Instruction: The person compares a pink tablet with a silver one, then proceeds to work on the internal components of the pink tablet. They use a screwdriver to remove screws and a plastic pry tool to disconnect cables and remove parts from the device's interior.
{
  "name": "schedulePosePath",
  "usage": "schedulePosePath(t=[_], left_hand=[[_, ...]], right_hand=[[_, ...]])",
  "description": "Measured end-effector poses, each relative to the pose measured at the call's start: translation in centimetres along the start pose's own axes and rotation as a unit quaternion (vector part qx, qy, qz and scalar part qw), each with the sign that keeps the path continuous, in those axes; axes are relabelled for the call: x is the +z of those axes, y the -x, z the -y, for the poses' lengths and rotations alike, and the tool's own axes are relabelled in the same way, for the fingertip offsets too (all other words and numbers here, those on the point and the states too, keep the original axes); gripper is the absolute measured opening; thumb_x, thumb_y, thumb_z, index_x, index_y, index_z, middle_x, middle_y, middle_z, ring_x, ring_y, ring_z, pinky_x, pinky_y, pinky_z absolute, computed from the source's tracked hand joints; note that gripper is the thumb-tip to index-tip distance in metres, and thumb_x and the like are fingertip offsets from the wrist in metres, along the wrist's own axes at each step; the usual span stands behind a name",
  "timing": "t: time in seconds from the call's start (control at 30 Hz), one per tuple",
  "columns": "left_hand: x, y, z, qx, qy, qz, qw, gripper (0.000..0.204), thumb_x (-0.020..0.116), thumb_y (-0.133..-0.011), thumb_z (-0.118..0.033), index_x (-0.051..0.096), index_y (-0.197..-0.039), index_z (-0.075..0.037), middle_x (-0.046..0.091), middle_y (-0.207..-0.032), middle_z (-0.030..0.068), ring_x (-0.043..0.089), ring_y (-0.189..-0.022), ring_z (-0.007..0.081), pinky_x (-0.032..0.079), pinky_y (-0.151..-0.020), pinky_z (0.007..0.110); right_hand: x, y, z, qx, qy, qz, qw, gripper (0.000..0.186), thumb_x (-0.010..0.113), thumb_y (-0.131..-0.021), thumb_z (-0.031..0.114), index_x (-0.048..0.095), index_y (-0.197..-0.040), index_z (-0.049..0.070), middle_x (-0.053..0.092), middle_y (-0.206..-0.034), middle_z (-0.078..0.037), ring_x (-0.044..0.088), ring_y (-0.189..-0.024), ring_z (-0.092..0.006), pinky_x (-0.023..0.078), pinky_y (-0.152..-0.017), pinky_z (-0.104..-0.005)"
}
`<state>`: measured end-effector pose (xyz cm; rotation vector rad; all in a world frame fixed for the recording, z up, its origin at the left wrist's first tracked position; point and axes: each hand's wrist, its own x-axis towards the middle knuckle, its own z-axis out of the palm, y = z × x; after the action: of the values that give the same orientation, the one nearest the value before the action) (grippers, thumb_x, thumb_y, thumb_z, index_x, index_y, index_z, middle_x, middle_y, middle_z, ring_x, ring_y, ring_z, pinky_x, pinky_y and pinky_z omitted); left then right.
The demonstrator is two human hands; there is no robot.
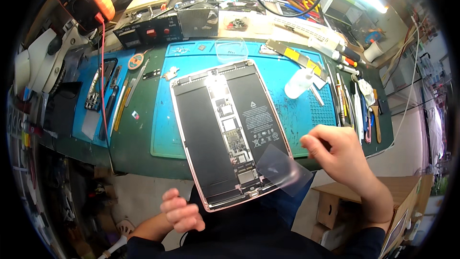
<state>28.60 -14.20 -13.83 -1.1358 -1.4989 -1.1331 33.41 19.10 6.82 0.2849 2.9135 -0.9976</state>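
An opened tablet [194, 129] with a pinkish frame rests slightly turned, overhanging the bench's near edge. Its inside faces up: black battery cells on both sides and a circuit board [233, 136] down the middle. A clear plastic film [283, 170] lies over its lower right edge and juts out past it. My right hand [342, 156] is raised just right of the film, fingers curled closed, apart from the film, with nothing visible in them. Near the tablet's lower left corner is my left hand [182, 211], its fingers loosely bent and apart, holding nothing.
A blue work mat [167, 146] covers the bench. On it stand a clear plastic box [231, 50] and a white bottle [299, 84]. Hand tools [357, 105] line the right side. At left lie a phone frame [100, 84] and a red cable [103, 67].
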Motion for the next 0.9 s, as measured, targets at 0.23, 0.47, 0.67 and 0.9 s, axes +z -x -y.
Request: schedulePosePath(t=[0.23,0.47,0.67,0.9], left_hand=[[-1.7,6.5,-2.2,-0.053,0.219,0.216,0.950,0.041,0.079,-0.091,-0.018,0.065,-0.130,-0.020,0.070,-0.124,-0.0026,0.061,-0.117,0.0209,0.051,-0.099,0.038],[2.0,12.6,0.7,-0.193,0.321,0.517,0.769,0.042,0.078,-0.091,-0.019,0.065,-0.131,-0.019,0.069,-0.126,-0.0016,0.061,-0.119,0.0219,0.050,-0.100,0.038],[0.8,13.0,2.8,-0.183,0.331,0.565,0.734,0.043,0.078,-0.092,-0.020,0.065,-0.132,-0.019,0.069,-0.127,-0.0007,0.060,-0.121,0.0227,0.050,-0.102,0.039],[2.0,13.2,3.0,-0.187,0.336,0.578,0.720,0.043,0.077,-0.092,-0.021,0.065,-0.133,-0.018,0.068,-0.130,0.0003,0.059,-0.123,0.0236,0.049,-0.103,0.040]], right_hand=[[2.7,1.5,-5.1,-0.234,-0.023,-0.139,0.962,0.024,0.072,-0.093,0.001,0.075,-0.116,0.003,0.075,-0.093,-0.012,0.072,-0.079,-0.0281,0.057,-0.069,-0.0364],[4.3,1.8,-6.4,-0.277,-0.035,-0.131,0.951,0.021,0.069,-0.099,0.008,0.074,-0.116,-0.001,0.070,-0.075,-0.006,0.064,-0.059,-0.0213,0.047,-0.053,-0.0313],[5.1,1.5,-6.0,-0.227,-0.071,-0.183,0.954,0.034,0.066,-0.086,-0.012,0.074,-0.116,0.001,0.068,-0.068,-0.005,0.064,-0.055,-0.0179,0.048,-0.051,-0.0295],[5.3,2.2,-5.8,-0.210,-0.125,-0.218,0.945,0.027,0.068,-0.085,-0.009,0.076,-0.108,0.003,0.073,-0.074,-0.006,0.066,-0.058,-0.0180,0.051,-0.055,-0.0285]])
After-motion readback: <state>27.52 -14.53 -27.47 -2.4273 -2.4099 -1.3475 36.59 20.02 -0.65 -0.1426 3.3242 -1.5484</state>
